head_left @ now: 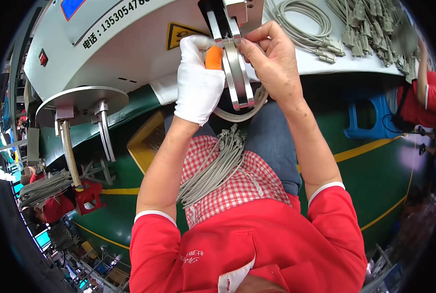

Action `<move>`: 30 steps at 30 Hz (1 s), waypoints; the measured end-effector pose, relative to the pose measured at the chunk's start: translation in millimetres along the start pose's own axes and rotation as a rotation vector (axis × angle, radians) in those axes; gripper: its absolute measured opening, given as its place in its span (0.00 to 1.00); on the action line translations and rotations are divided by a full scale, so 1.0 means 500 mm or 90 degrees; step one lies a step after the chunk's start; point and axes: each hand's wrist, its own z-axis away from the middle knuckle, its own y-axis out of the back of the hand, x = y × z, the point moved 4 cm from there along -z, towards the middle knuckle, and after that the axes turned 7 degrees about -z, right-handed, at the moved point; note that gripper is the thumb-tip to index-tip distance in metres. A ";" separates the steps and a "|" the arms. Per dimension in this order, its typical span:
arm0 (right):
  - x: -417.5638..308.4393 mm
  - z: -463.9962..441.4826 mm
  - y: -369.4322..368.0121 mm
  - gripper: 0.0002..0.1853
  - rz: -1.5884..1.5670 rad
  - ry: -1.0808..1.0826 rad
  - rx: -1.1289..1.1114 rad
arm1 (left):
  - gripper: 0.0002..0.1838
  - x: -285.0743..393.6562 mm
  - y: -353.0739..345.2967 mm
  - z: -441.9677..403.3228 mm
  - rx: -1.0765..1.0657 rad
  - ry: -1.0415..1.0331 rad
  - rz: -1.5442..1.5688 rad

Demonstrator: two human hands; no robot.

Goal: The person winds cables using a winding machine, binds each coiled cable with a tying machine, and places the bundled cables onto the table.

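Note:
My left hand (198, 80) wears a white glove with an orange cover (214, 57) on one digit. Its fingers curl against the left side of the upright metal arms (237, 73) of a bench machine; whatever they grip is hidden. Bare, my right hand (275, 63) pinches at the other side of these arms, close under the machine head. A grey cable (242, 117) loops below the arms and runs up behind my right palm. Across my lap, on a checked apron (257, 180), lies a bundle of grey cables (213, 173).
The grey machine body (130, 44) carries a warning sticker (183, 35). Left of it is a round metal reel plate (81, 100). A coiled cable (305, 24) and a heap of connectors (369, 29) lie on the white table. A blue stool (371, 117) and a co-worker's red sleeve (432, 93) appear right.

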 end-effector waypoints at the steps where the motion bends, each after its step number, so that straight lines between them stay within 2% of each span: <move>1: 0.003 0.000 -0.001 0.10 -0.001 -0.002 0.001 | 0.11 -0.003 0.001 -0.001 -0.003 0.014 0.002; 3: 0.005 0.000 -0.001 0.10 -0.020 -0.030 -0.012 | 0.12 0.006 0.004 0.000 -0.018 0.070 0.026; 7: -0.002 0.010 0.010 0.10 -0.126 -0.182 -0.071 | 0.11 0.008 0.017 -0.002 0.019 -0.062 -0.107; 8: -0.008 0.012 0.012 0.10 -0.159 -0.226 -0.086 | 0.12 0.016 0.026 0.006 -0.017 -0.058 -0.113; 10: -0.039 0.039 0.024 0.09 -0.156 -0.229 -0.132 | 0.12 0.053 0.048 0.044 -0.088 -0.047 -0.121; 11: -0.058 0.055 0.031 0.09 -0.139 -0.226 -0.159 | 0.14 0.069 0.058 0.063 -0.095 -0.144 -0.150; 12: -0.078 0.073 0.036 0.09 -0.122 -0.227 -0.184 | 0.18 0.090 0.068 0.080 -0.065 -0.294 -0.240; 14: -0.097 0.113 0.039 0.09 -0.158 -0.220 -0.263 | 0.21 0.131 0.079 0.115 -0.153 -0.447 -0.427; 16: -0.128 0.144 0.040 0.09 -0.095 -0.256 -0.298 | 0.22 0.150 0.076 0.144 -0.257 -0.451 -0.488; 17: -0.133 0.155 0.038 0.09 -0.099 -0.139 -0.339 | 0.20 0.153 0.083 0.157 -0.266 -0.495 -0.470; 18: -0.143 0.170 0.036 0.09 -0.031 -0.097 -0.385 | 0.17 0.160 0.083 0.167 -0.249 -0.541 -0.453; 20: -0.179 0.193 0.029 0.09 0.025 -0.154 -0.464 | 0.14 0.164 0.078 0.185 -0.426 -0.491 -0.468; 21: -0.187 0.200 0.028 0.10 0.009 -0.123 -0.489 | 0.13 0.150 0.083 0.210 -0.323 -0.575 -0.451; 22: -0.200 0.205 0.027 0.11 0.023 -0.134 -0.507 | 0.15 0.150 0.084 0.221 -0.351 -0.612 -0.458; 25: -0.207 0.219 0.015 0.11 0.065 -0.125 -0.584 | 0.21 0.134 0.091 0.243 -0.389 -0.575 -0.377; 28: -0.199 0.207 0.014 0.12 -0.007 -0.132 -0.562 | 0.22 0.149 0.096 0.240 -0.351 -0.509 -0.324; 30: -0.180 0.206 0.017 0.12 -0.061 -0.179 -0.566 | 0.23 0.139 0.098 0.248 -0.385 -0.473 -0.252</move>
